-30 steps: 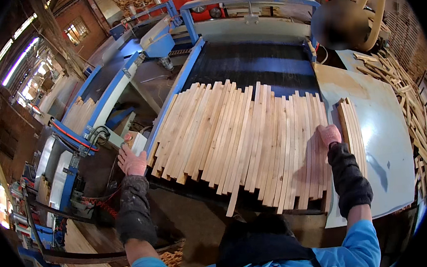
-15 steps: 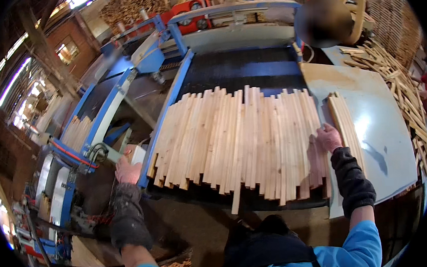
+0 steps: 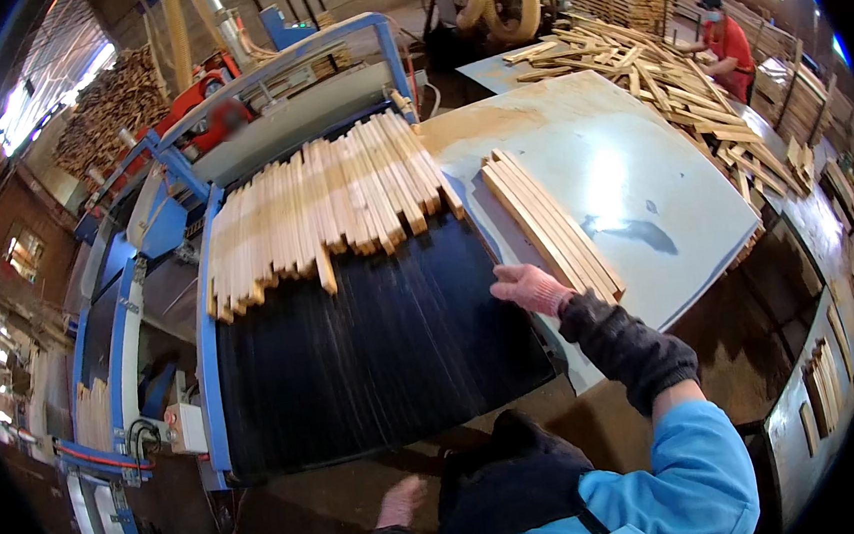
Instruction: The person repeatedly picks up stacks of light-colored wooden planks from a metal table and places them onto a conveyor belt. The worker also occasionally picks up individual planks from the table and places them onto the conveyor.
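Observation:
A row of pale wooden strips [image 3: 331, 196] lies side by side on the black conveyor belt [image 3: 373, 347], toward its far end. My right hand [image 3: 529, 289], in a pinkish glove, is at the belt's right edge, beside the near end of a small bundle of strips [image 3: 551, 225]. Its fingers are curled together; whatever they grip, if anything, is hidden. That bundle rests on a pale metal sheet [image 3: 671, 182] right of the belt. Low in front of my body, my left hand [image 3: 402, 502], also gloved, is off the belt and blurred, so its fingers are unclear.
A blue frame [image 3: 214, 384] edges the belt on the left, with a white box [image 3: 186, 429] beside it. Loose strips [image 3: 664, 88] are heaped at the far right, near a person in red [image 3: 731, 50]. A side table [image 3: 792, 439] bears several strips.
The row of strips has travelled away along the belt, baring its near part. My left hand has left the white box and dropped toward my body. The view has turned right.

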{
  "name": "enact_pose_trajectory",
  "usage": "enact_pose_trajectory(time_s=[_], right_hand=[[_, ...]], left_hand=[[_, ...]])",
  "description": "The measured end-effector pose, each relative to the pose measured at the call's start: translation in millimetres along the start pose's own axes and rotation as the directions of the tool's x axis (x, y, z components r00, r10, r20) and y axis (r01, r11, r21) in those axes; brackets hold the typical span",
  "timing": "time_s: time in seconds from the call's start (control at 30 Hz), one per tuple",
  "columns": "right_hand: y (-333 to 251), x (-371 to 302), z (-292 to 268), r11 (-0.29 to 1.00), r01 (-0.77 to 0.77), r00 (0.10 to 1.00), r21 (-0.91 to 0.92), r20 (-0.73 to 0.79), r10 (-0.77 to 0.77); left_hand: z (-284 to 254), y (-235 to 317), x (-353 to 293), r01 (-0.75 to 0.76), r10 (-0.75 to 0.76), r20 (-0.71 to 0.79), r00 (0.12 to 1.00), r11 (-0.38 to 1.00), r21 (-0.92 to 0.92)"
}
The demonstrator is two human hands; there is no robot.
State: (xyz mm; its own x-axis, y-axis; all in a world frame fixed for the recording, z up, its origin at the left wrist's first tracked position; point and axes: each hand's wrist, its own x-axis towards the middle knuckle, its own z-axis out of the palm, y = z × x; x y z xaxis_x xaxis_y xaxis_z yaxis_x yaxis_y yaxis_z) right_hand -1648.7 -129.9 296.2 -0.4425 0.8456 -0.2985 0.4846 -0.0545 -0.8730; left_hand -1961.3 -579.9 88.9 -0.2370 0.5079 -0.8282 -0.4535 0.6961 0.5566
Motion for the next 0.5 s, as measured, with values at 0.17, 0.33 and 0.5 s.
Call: enact_pose_trajectory(time_s=[0.17,0.33,0.5], right_hand=[[22,-134,27,0.981,-0.048,0.969,0.186,0.246,0.000],[13,-95,56,0.883,-0.175,0.864,0.435,0.498,-0.074],[-4,-109,121,0.878,-0.290,0.749,0.381,0.661,-0.040]], left_hand=[[-57,-255,32,-0.173,0.114,0.144,0.983,0.310,0.935],[-18,-236,23,0.112,-0.030,-0.117,0.993,0.594,0.797],[-19,-241,20,0.135,0.048,-0.272,0.961,0.778,0.614]])
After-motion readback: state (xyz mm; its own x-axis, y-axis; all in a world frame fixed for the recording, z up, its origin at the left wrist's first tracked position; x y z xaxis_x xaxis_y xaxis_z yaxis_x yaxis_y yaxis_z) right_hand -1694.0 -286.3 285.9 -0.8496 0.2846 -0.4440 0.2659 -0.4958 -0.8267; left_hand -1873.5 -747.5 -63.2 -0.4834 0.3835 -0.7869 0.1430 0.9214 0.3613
